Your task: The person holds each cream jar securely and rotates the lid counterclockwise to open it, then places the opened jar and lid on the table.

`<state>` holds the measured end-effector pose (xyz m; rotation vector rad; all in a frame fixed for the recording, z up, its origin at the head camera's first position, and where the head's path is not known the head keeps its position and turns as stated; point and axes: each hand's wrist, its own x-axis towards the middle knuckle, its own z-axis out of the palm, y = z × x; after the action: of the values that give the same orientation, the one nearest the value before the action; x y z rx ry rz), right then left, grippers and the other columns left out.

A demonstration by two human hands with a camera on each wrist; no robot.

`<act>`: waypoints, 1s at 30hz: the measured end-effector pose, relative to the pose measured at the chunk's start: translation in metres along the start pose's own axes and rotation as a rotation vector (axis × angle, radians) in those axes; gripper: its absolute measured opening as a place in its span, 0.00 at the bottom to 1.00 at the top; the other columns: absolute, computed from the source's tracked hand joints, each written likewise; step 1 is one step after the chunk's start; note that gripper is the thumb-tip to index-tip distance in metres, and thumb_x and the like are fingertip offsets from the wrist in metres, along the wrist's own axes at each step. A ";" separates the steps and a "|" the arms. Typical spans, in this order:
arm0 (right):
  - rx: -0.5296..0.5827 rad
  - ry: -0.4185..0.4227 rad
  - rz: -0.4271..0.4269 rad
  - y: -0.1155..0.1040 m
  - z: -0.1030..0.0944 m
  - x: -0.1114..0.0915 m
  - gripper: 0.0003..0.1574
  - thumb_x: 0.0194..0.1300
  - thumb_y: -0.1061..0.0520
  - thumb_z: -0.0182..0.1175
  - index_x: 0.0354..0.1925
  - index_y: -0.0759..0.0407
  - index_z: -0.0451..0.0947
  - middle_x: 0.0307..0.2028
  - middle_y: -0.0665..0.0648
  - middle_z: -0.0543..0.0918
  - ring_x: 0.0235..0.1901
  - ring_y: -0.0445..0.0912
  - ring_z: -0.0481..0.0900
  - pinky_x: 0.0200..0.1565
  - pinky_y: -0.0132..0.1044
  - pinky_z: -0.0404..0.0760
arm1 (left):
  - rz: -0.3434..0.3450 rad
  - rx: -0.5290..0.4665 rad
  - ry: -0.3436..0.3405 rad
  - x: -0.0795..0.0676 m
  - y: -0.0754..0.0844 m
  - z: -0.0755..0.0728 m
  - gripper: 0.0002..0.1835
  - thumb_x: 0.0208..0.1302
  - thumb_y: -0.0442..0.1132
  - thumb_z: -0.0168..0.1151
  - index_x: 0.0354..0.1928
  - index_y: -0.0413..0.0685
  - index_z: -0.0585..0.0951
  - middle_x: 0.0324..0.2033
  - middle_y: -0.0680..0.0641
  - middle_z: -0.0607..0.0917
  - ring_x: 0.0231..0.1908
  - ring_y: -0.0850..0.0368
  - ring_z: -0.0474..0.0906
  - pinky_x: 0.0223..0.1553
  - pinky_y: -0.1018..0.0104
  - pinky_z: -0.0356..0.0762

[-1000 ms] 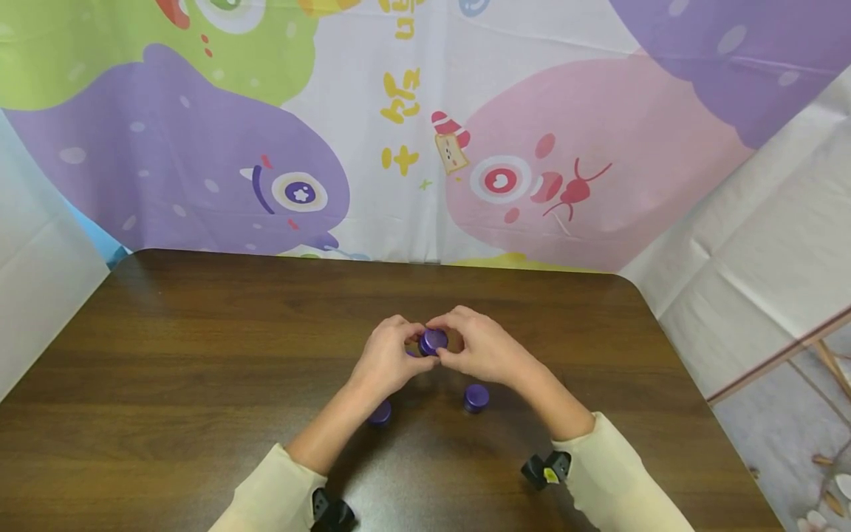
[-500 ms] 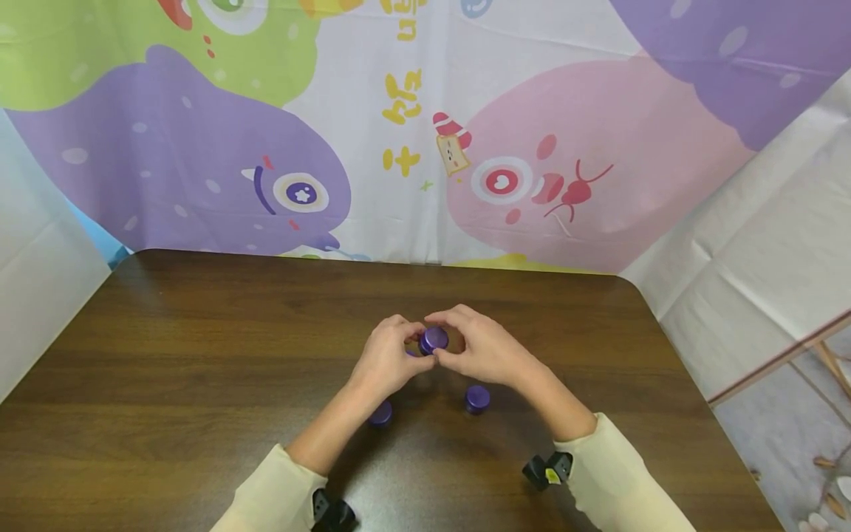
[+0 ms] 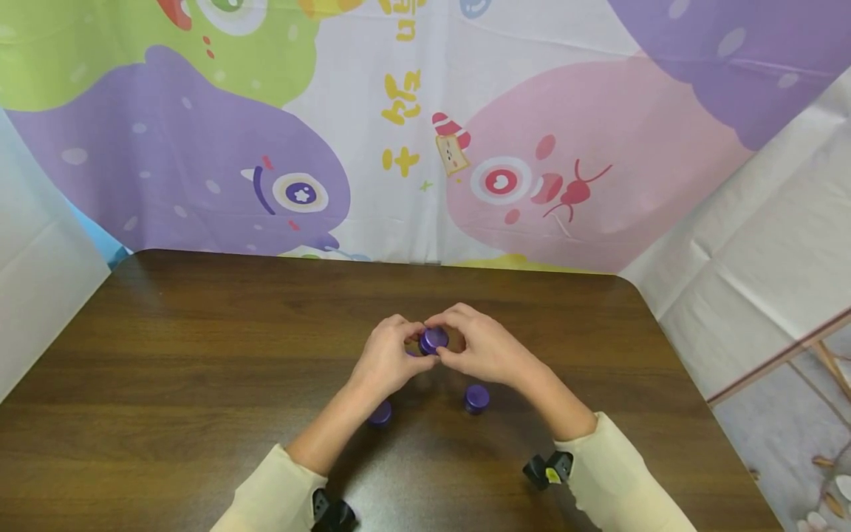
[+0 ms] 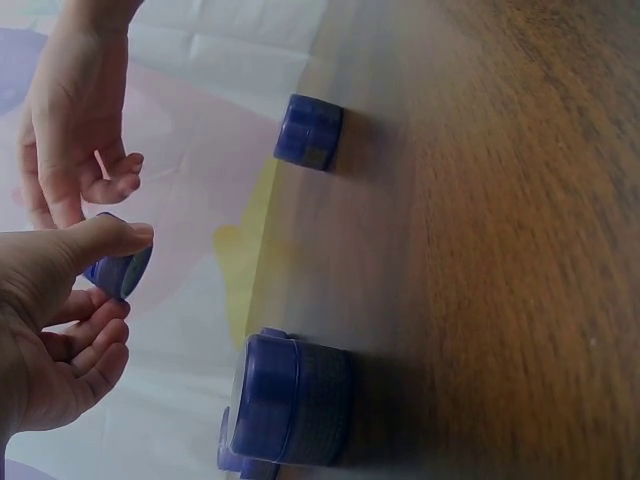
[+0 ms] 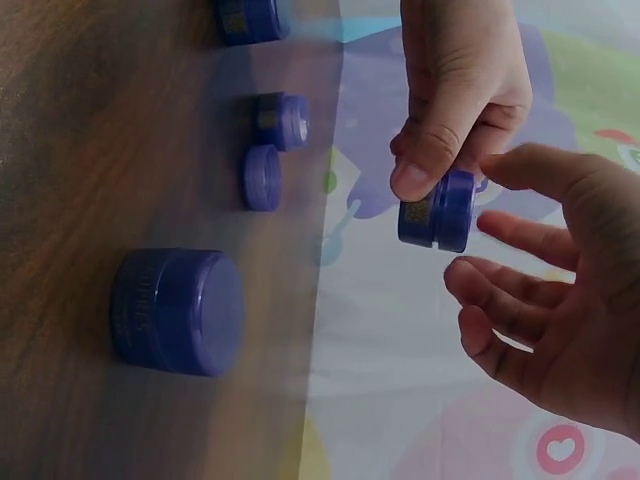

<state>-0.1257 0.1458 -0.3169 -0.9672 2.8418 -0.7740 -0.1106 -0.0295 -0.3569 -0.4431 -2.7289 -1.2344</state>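
Above the middle of the table, my left hand [image 3: 385, 358] grips a small purple cosmetic jar [image 5: 418, 220] by its body, thumb across the side. My right hand [image 3: 485, 347] has thumb and fingertips around the jar's lid [image 3: 435, 338], which sits on the jar. In the right wrist view, an uncapped small jar [image 5: 280, 120] stands on the table beside a loose purple lid [image 5: 263, 178]. Mostly hidden by my left hand, a bit of purple [image 3: 411, 354] shows in the head view. One lidded jar [image 3: 476, 398] stands near my right wrist, another [image 3: 380, 414] partly behind my left forearm.
The brown wooden table [image 3: 199, 369] has rounded far corners. A printed cartoon cloth [image 3: 399, 214] hangs along its far edge, with white sheeting [image 3: 744, 273] at the right. Black wrist cameras [image 3: 548, 469] sit at both cuffs.
The right thumb and fingertips loosened slightly half a second ago and are now back close around the lid. Left hand, held jar and standing jars keep their places.
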 end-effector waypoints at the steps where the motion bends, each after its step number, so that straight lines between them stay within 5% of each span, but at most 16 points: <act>1: 0.003 0.007 0.008 -0.001 0.000 0.000 0.24 0.57 0.53 0.65 0.52 0.57 0.76 0.43 0.54 0.78 0.28 0.40 0.72 0.30 0.28 0.74 | -0.001 -0.001 -0.001 0.000 0.000 0.000 0.17 0.45 0.39 0.74 0.39 0.41 0.84 0.34 0.45 0.80 0.38 0.50 0.77 0.39 0.62 0.77; 7: -0.002 0.053 0.102 -0.003 0.000 0.002 0.22 0.59 0.45 0.63 0.46 0.57 0.80 0.39 0.53 0.80 0.33 0.43 0.75 0.35 0.31 0.75 | -0.004 0.006 -0.007 0.000 -0.001 -0.001 0.17 0.45 0.40 0.74 0.38 0.43 0.84 0.34 0.46 0.80 0.38 0.49 0.77 0.39 0.62 0.77; 15: 0.001 -0.012 -0.011 -0.002 -0.001 0.001 0.23 0.57 0.57 0.63 0.52 0.57 0.76 0.50 0.56 0.75 0.28 0.38 0.72 0.31 0.27 0.75 | 0.018 0.005 0.014 0.001 0.001 -0.001 0.18 0.44 0.39 0.74 0.39 0.41 0.84 0.33 0.44 0.81 0.38 0.49 0.78 0.39 0.61 0.77; 22: -0.003 0.056 0.096 -0.004 -0.001 0.001 0.25 0.58 0.45 0.64 0.49 0.58 0.79 0.41 0.55 0.79 0.32 0.41 0.74 0.34 0.32 0.76 | 0.012 0.022 -0.002 0.000 0.001 -0.001 0.16 0.45 0.41 0.74 0.37 0.44 0.84 0.33 0.46 0.80 0.37 0.49 0.76 0.38 0.63 0.75; 30: 0.005 -0.010 0.012 -0.004 0.000 0.000 0.24 0.58 0.56 0.63 0.54 0.58 0.75 0.46 0.55 0.76 0.28 0.43 0.74 0.30 0.28 0.75 | 0.005 0.009 0.000 0.000 0.000 0.000 0.17 0.45 0.39 0.74 0.39 0.40 0.84 0.34 0.44 0.81 0.38 0.50 0.77 0.39 0.61 0.77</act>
<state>-0.1237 0.1431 -0.3153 -0.9492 2.8327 -0.7728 -0.1101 -0.0299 -0.3566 -0.4483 -2.7303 -1.2203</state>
